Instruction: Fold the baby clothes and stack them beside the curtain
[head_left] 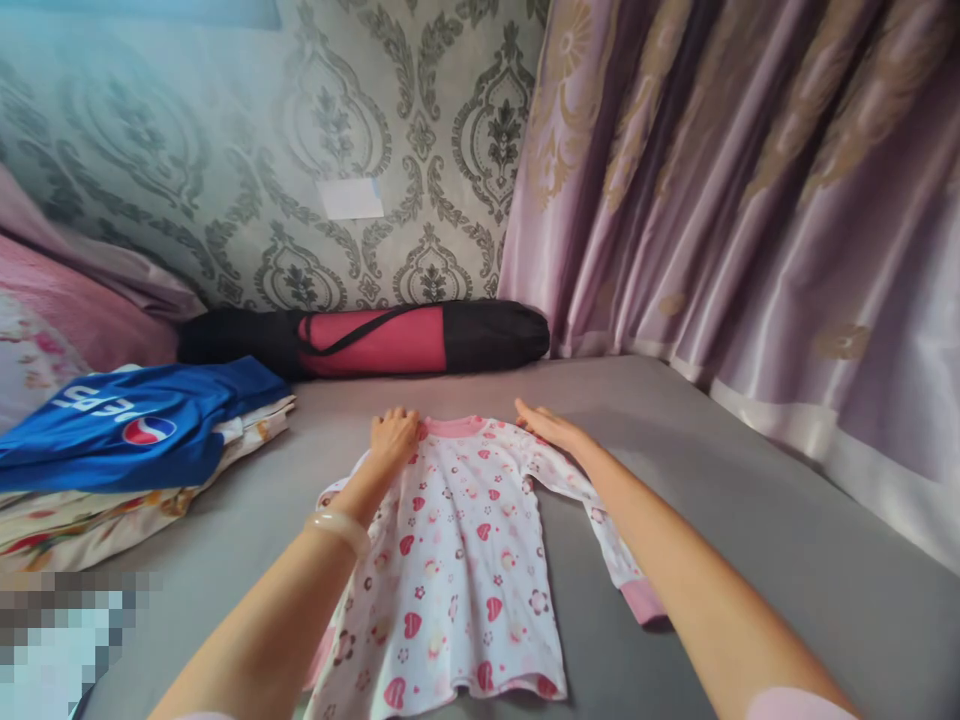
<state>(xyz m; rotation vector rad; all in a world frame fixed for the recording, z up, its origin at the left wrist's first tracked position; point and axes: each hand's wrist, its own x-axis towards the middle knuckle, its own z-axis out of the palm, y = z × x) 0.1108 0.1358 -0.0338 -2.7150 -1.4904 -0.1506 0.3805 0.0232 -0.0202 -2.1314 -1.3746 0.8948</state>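
A small long-sleeved shirt (461, 540), white with pink hearts and flowers, lies spread on the grey sheet. It has a pink collar and pink cuffs. At its left shoulder in the picture, my left hand (395, 440) has its fingers bent down onto the cloth, closed on the edge beside the collar. My right hand (551, 428) rests at the other shoulder, fingers stretched out and thumb side up, touching the fabric. The right-side sleeve runs down under my right forearm to its cuff. My left forearm, with a pale bangle (339, 530), hides most of the left-side sleeve.
A folded blue shirt (187, 400) lies on floral cloth (135, 525) at the left. Along the patterned wall stretches a black and red roll-shaped bag (375, 340). Pinkish-purple curtains (720, 200) hang at the right, above the grey sheet (720, 480).
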